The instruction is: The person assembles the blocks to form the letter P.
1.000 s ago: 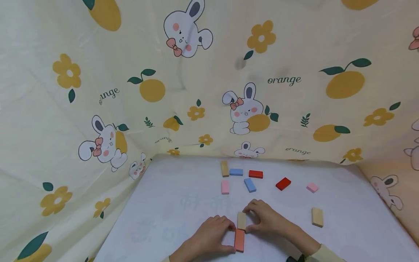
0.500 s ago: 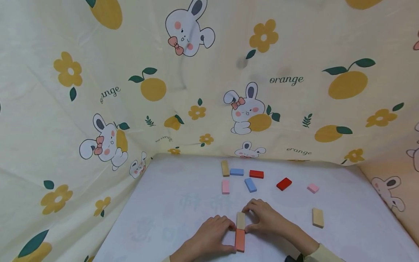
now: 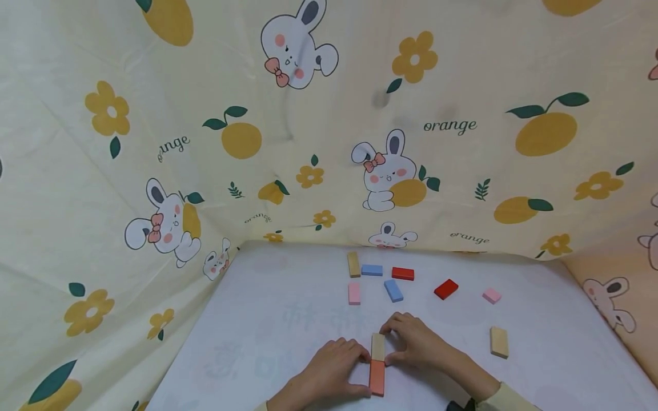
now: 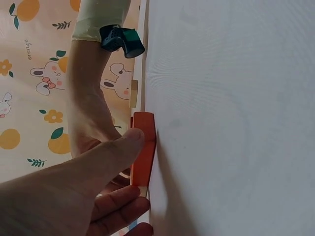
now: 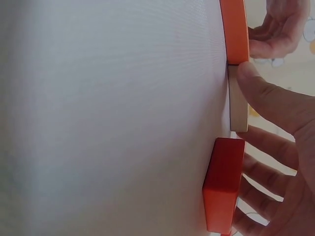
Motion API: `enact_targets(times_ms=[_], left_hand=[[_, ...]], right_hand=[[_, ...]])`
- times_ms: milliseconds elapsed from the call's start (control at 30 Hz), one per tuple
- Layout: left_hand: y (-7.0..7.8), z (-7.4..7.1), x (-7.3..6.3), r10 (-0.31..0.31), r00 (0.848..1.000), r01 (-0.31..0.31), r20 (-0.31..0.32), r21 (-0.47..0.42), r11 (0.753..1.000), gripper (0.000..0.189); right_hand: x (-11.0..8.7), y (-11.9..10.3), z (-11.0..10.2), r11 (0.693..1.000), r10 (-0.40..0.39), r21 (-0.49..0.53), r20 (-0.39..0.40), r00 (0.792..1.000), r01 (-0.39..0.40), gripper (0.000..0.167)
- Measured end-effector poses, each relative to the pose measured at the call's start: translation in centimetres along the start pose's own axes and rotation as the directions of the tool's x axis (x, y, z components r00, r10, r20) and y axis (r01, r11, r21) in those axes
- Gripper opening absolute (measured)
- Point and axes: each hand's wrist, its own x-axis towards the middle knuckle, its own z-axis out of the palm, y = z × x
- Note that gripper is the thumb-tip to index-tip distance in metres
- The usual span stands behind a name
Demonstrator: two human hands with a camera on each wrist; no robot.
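On the white tabletop, an orange block (image 3: 377, 378) and a beige wooden block (image 3: 378, 347) lie end to end in one straight line, their short ends meeting. My left hand (image 3: 334, 368) grips the orange block, thumb at its near end and fingertips by the joint. The left wrist view shows that thumb (image 4: 133, 140) against the orange side. From the right, my right hand (image 3: 413, 342) pinches the beige block, thumb beside the joint and index finger at the far end. In the right wrist view the thumb (image 5: 251, 73) presses on the beige block's end by the orange one.
Behind the hands lie a tan block (image 3: 353, 265), a pink block (image 3: 354, 293), two blue blocks (image 3: 372, 270) and two red blocks (image 3: 445, 289). Farther right are a small pink block (image 3: 492, 295) and a beige block (image 3: 498, 342). A patterned cloth (image 3: 308, 137) hangs around the table.
The beige block has shifted slightly sideways against the orange one, so the two now line up straight. Both hands keep their hold; the head view has moved a little.
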Motion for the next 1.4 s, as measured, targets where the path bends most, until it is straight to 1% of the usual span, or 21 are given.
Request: enact_targets(times_ms=[167, 467, 567, 667, 767, 867, 967, 1033, 1167, 1267, 1400], left_hand=[[0.0, 0.0, 0.0, 0.003, 1.0, -0.003, -0.009, 0.01, 1.0, 0.057], [0.2, -0.2, -0.1, -0.023, 1.0, 0.023, 0.012, -0.01, 1.0, 0.057], [0.2, -0.2, -0.1, -0.03, 0.999, 0.03, 0.017, -0.022, 0.999, 0.057], [0.0, -0.2, 0.0, -0.047, 0.999, 0.048, 0.018, -0.072, 0.996, 0.055], [-0.5, 0.0, 0.2, -0.046, 0.999, 0.046, 0.003, -0.128, 0.991, 0.054], [-1.1, 0.1, 0.5, -0.017, 1.0, 0.015, -0.013, -0.148, 0.989, 0.058], [-1.6, 0.2, 0.9, 0.013, 1.0, -0.015, -0.013, -0.156, 0.988, 0.065], [-1.8, 0.2, 1.2, 0.024, 1.0, -0.025, -0.003, -0.166, 0.986, 0.07], [-1.8, 0.1, 1.7, 0.051, 0.999, -0.048, 0.014, -0.185, 0.982, 0.075], [-1.9, 0.1, 2.1, 0.074, 0.997, -0.07, 0.013, -0.187, 0.98, 0.076], [-2.1, 0.2, 2.3, 0.078, 0.997, -0.076, 0.004, -0.19, 0.979, 0.076]], right_hand=[[-0.1, -0.3, -0.1, 1.0, -0.001, -0.004, 0.0, 1.0, 0.001, 0.056], [-0.1, -0.3, 0.0, 1.0, -0.007, -0.018, 0.003, 1.0, 0.007, 0.057], [-0.1, 0.0, -0.1, 1.0, -0.012, -0.008, 0.009, 1.0, 0.012, 0.057], [0.0, 0.4, -0.3, 0.999, 0.007, 0.048, 0.031, 0.999, -0.008, 0.056], [0.4, 0.7, -0.7, 0.988, 0.031, 0.147, 0.05, 0.998, -0.038, 0.055], [1.0, 1.1, -1.2, 0.973, 0.032, 0.229, 0.028, 0.999, -0.037, 0.054], [2.0, 1.4, -1.6, 0.964, 0.022, 0.266, -0.014, 1.0, -0.018, 0.052], [2.8, 1.7, -1.8, 0.963, 0.021, 0.269, -0.034, 0.999, -0.012, 0.052], [4.2, 2.3, -1.9, 0.965, 0.02, 0.263, -0.043, 0.999, -0.008, 0.058], [5.0, 2.6, -2.0, 0.965, 0.031, 0.26, -0.057, 0.998, -0.015, 0.062], [6.4, 2.5, -1.9, 0.965, 0.03, 0.261, -0.065, 0.997, -0.012, 0.064]])
